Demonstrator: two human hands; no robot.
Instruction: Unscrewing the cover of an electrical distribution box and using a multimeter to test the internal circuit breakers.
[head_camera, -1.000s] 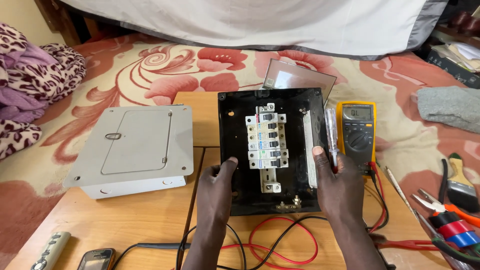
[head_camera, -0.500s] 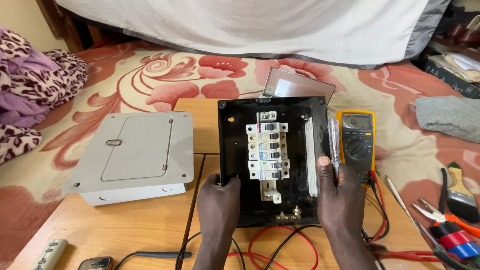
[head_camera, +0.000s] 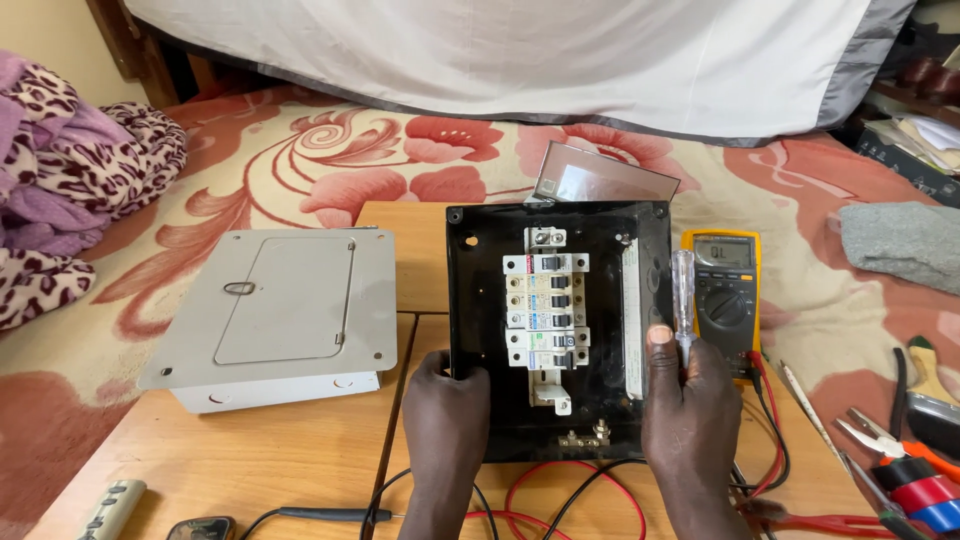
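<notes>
Breaker box, flat on the table, gripped at both edges: left hand clamped on it, right hand apparently pinning a screwdriver that could slip.

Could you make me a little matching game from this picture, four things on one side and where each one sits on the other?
Things:
1. black breaker box
2. grey cover
3. yellow multimeter
4. clear-handled screwdriver

Places:
A. lying left of the box
B. gripped in the right hand
C. held at both lower edges, left hand on its left side
D. just right of the box, on the table

Pairs: 1-C, 2-A, 3-D, 4-B
</notes>
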